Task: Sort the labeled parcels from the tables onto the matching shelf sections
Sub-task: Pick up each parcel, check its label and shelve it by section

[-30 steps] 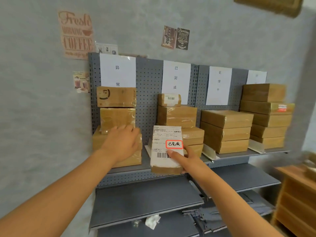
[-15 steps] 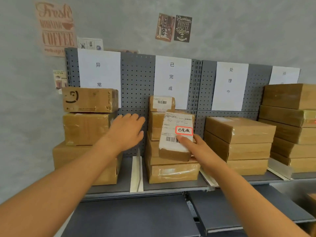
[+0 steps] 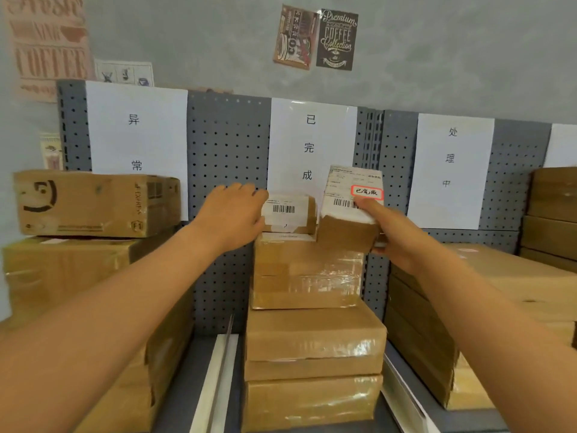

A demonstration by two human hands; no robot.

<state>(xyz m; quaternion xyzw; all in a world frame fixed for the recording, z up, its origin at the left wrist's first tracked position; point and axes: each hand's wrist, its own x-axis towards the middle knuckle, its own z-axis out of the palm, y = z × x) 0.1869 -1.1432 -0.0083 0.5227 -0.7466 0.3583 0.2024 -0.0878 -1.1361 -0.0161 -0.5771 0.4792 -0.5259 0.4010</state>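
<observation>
At far left of the shelf, under the sign 异常 [image 3: 135, 142], a stack of brown boxes [image 3: 93, 204] fills that section; none of it is being touched.

Left hand [image 3: 232, 210]: fingers extended, fairly straight, reaching toward the small top box [image 3: 288, 214] of the middle stack. Fingertips are at or against its left end; contact cannot be confirmed. Nothing is gripped. Judgement: this hand is steadying the small box, or is ready to nudge it aside, so that the incoming parcel has room and the stack stays put.

Middle section: the sign 已完成 [image 3: 309, 148] hangs on the pegboard behind the stack of taped boxes [image 3: 312, 332].

Labeled parcel [image 3: 349, 210]: held tilted, label side toward the camera, its lower edge near the top of the stack, just right of the small box. Its red-bordered sticker [image 3: 367, 192] reads 已完成, matching the sign behind. That match is the reason it is brought here and not to a neighbouring section.

Right hand [image 3: 396, 239]: grip closed around the parcel's lower right corner, thumb on the label face, other fingers hidden behind.

Further right, the sign 处理中 [image 3: 449, 157] marks another section with flat boxes [image 3: 505, 282].

Parcel not yet set down; placement looks imminent.
</observation>
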